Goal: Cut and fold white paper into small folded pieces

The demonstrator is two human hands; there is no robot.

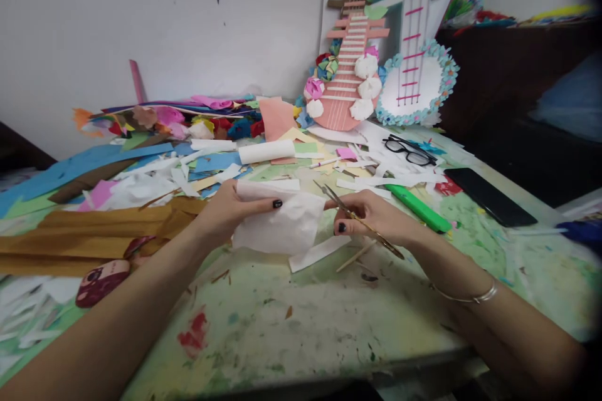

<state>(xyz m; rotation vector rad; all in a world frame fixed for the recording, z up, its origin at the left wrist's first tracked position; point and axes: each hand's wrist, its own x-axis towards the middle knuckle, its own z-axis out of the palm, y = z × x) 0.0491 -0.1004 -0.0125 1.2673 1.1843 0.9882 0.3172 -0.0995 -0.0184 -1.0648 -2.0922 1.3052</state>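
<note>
A piece of thin white paper (277, 229) hangs from my left hand (232, 210), pinched under the thumb near its upper left. On the other side my right hand (364, 216) is closed around a pair of scissors (376, 233). The blades point up and to the left, slightly apart, just past the paper's right edge. Fingers of this hand are close to that edge; whether they touch it I cannot tell. Beneath the hands lie a white paper strip (320, 254) and a thin wooden stick (356, 257) on the paint-stained table (282, 326).
Paper scraps and a white paper roll (266, 151) lie behind my hands. To the right are a green utility knife (418, 208), glasses (410, 150) and a black phone (490, 197). Brown crepe paper (94, 235) lies left. Two paper instruments, one pink (336, 114), lean on the wall.
</note>
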